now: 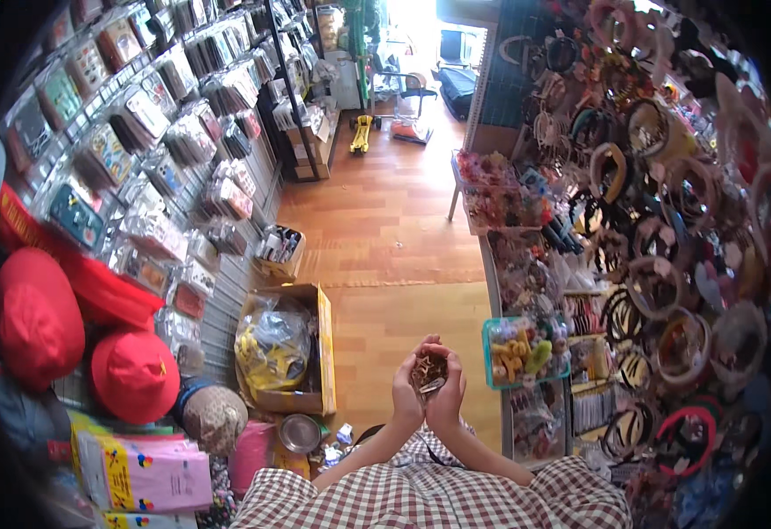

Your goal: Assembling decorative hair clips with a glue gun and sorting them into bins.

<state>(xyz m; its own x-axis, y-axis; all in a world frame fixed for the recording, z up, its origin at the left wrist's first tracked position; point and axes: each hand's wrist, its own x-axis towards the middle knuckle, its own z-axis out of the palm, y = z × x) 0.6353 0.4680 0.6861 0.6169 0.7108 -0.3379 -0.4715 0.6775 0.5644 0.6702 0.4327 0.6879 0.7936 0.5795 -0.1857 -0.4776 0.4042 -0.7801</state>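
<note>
Both of my hands are cupped together in front of my checked shirt [350, 498], above the wooden floor. Between the palms lies a small heap of brown and gold bits [428, 368] with something shiny and silvery in it; they are too small to name. My left hand [407, 390] curls around one side of them. My right hand [447, 392] closes round the other side, and the fingertips meet at the far end.
Phone cases [143, 115] in packets cover the left wall rack. Red hats [135, 375] hang below them, near an open cardboard box [326, 353] holding plastic bags. At right, headbands [654, 286] hang densely above a teal basket [489, 353] of small plush items. A yellow scooter [361, 134] stands farther off.
</note>
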